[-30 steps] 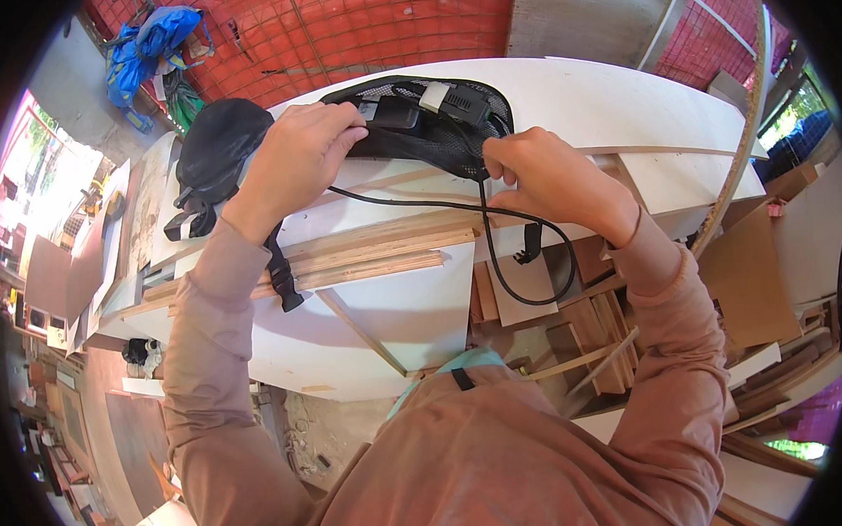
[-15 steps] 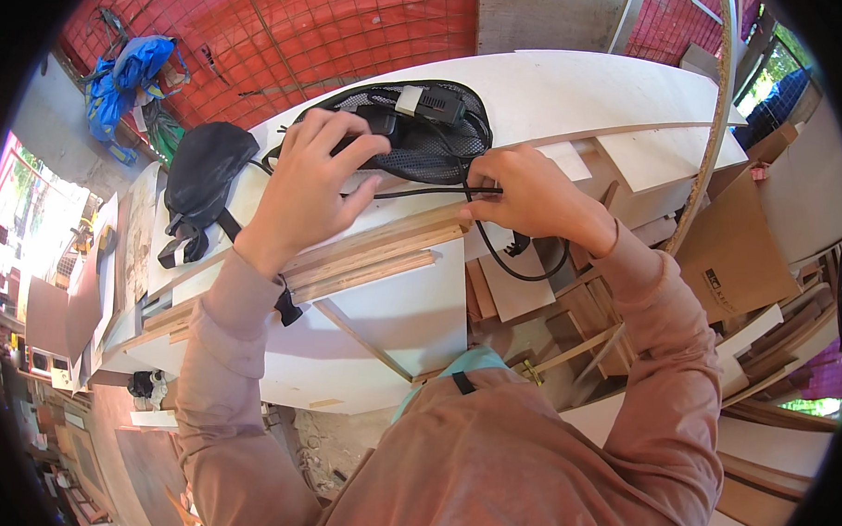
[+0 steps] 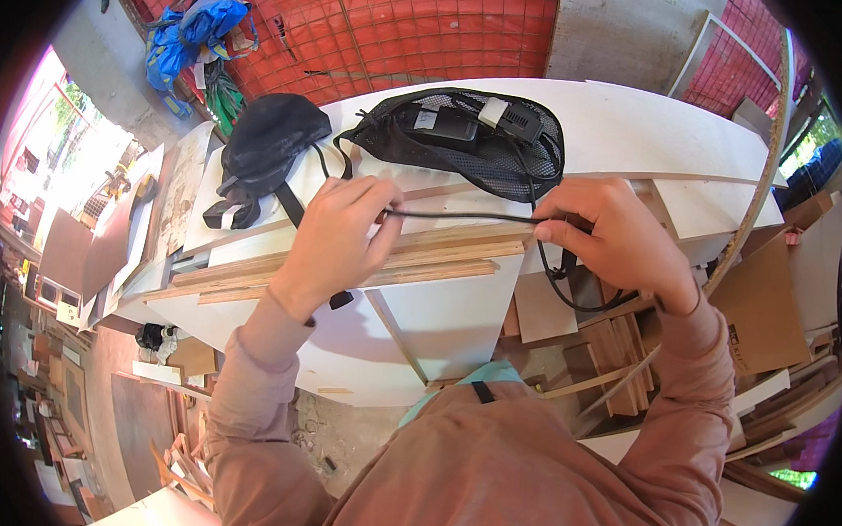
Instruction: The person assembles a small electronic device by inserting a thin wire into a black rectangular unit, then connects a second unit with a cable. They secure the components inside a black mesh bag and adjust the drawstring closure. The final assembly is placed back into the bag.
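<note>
A thin black cable (image 3: 464, 215) is stretched nearly straight between my two hands, above the edge of the white table. My left hand (image 3: 338, 242) pinches its left end, fingers closed. The cable runs under the fingers of my right hand (image 3: 617, 235), which grips it between thumb and fingers. Below the right hand the cable hangs in a loose loop. Just beyond lies a black mesh pouch (image 3: 402, 156), opened out, with a black box-shaped device (image 3: 449, 125) and a smaller black adapter (image 3: 521, 124) inside. To its left rests a black fabric pouch (image 3: 267, 146) with straps.
Wooden strips (image 3: 439, 271) lie along the near edge of the white table (image 3: 648, 132). Beyond it stands a red sheet behind wire mesh (image 3: 448, 32). A curved strip (image 3: 767, 173) rises at the right, near a cardboard box (image 3: 768, 284) and stacked boards.
My left hand has come down from above the mesh pouch and closed on the cable, now pulled taut. The view has shifted, so the table appears farther right.
</note>
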`<state>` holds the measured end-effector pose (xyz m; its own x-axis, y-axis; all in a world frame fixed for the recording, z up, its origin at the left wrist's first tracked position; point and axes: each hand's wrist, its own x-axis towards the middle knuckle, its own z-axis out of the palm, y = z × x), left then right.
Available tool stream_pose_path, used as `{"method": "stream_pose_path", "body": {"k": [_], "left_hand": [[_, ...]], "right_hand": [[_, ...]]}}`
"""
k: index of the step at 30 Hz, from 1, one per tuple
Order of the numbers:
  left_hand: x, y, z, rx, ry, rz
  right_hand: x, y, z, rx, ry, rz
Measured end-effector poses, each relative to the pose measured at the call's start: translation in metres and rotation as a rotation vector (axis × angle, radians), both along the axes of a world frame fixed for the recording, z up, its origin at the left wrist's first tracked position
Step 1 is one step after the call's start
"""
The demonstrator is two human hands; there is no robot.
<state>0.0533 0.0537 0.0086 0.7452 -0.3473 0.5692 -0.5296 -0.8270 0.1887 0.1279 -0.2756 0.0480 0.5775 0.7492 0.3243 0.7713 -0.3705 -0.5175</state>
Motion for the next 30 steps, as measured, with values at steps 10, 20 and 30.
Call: {"method": "stream_pose_path", "body": {"k": [10,20,30], "left_hand": [[0.013,0.032,0.007,-0.248,0.283,0.2],[0.084,0.066,-0.003,-0.04,-0.107,0.257],[0.061,0.051,0.041,-0.175,-0.209,0.188]], "right_hand": [[0.038,0.057,-0.019,0.033,-0.313,-0.083],[0.052,0.093,-0.005,-0.155,-0.301,-0.076],[0.059,0.113,0.045,-0.121,-0.302,0.022]]}}
